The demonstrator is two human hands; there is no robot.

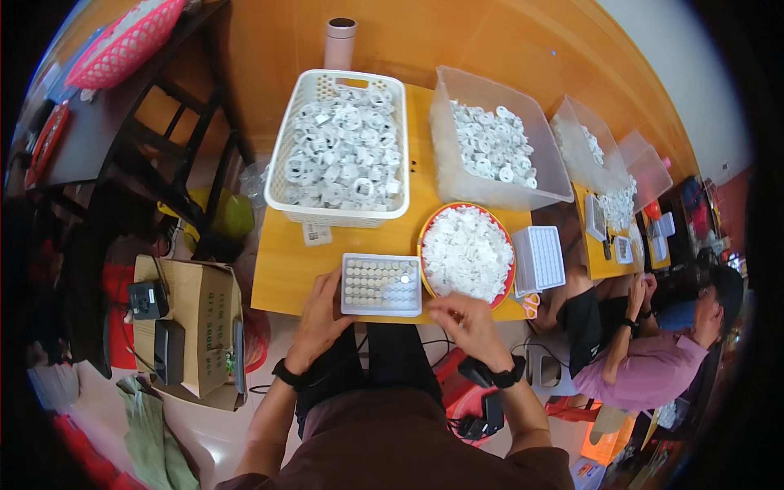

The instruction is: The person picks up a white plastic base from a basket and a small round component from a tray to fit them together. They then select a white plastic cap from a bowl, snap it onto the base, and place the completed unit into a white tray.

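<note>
Orange-brown wall (490, 37) backs a yellow table (282, 269) in the head view; the left hand (321, 320), fingers bent, touches a white tray (380, 312) at the near edge, grip unclear; the right hand (475, 328) curls beside it, contents indiscernible.

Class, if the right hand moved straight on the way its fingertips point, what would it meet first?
Probably the right edge of the white tray holding round pieces; depth is unclear, so the right hand might pass above it.
</note>
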